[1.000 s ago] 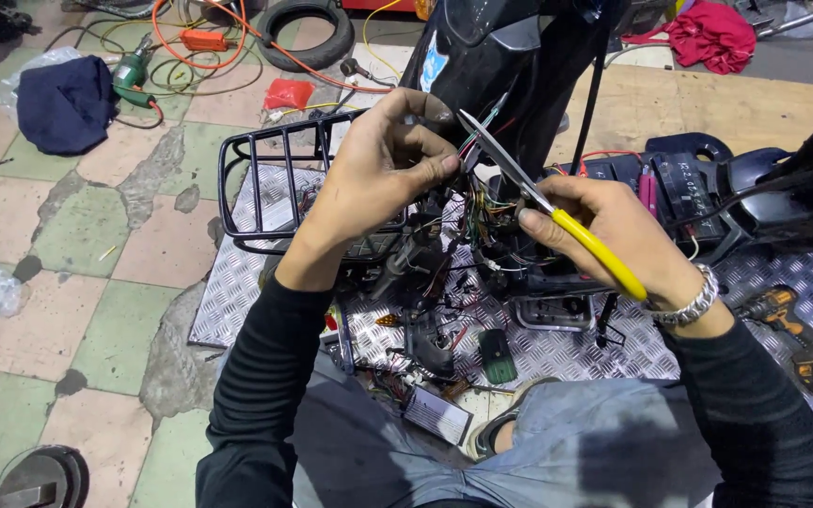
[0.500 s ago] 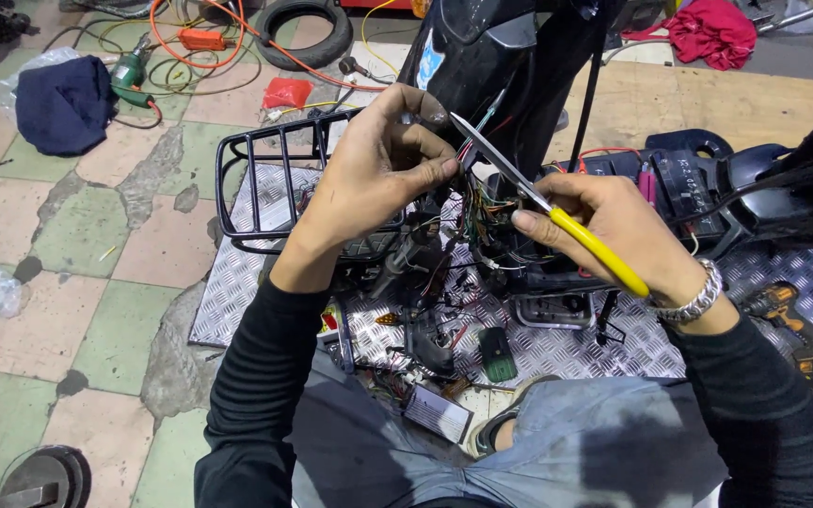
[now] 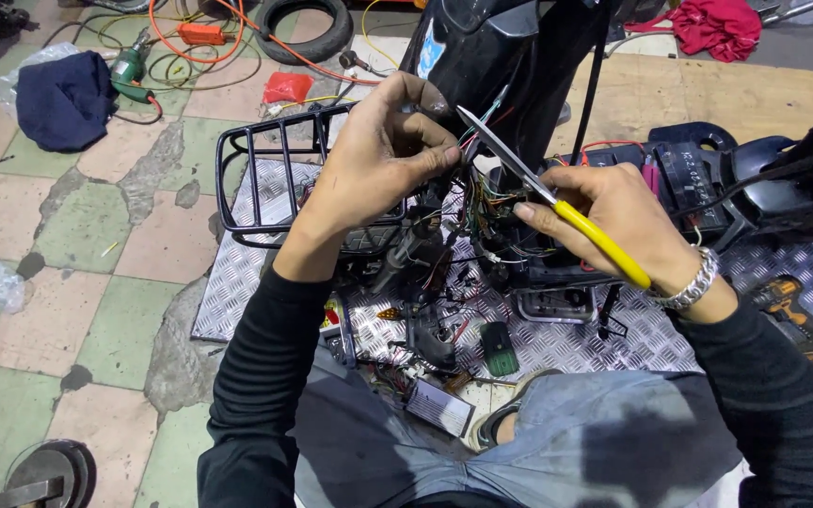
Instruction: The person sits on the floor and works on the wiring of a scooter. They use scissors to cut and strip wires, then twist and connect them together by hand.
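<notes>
Head view, right hand gripping yellow-handled scissors

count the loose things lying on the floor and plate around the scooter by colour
Red: 2, crumpled red cloth and small red bag
Dark blue: 1, bundled dark blue garment
Green: 1, green power tool
Orange: 1, orange-and-black cordless drill
Black: 1, black rubber tyre
Total: 6

Scissors: yellow handles, silver blades. Wires: mixed red, green, white, black. Floor: pale green and pink checker tiles; plate: silver diamond tread; rack black; cloth navy; rag red.
</notes>
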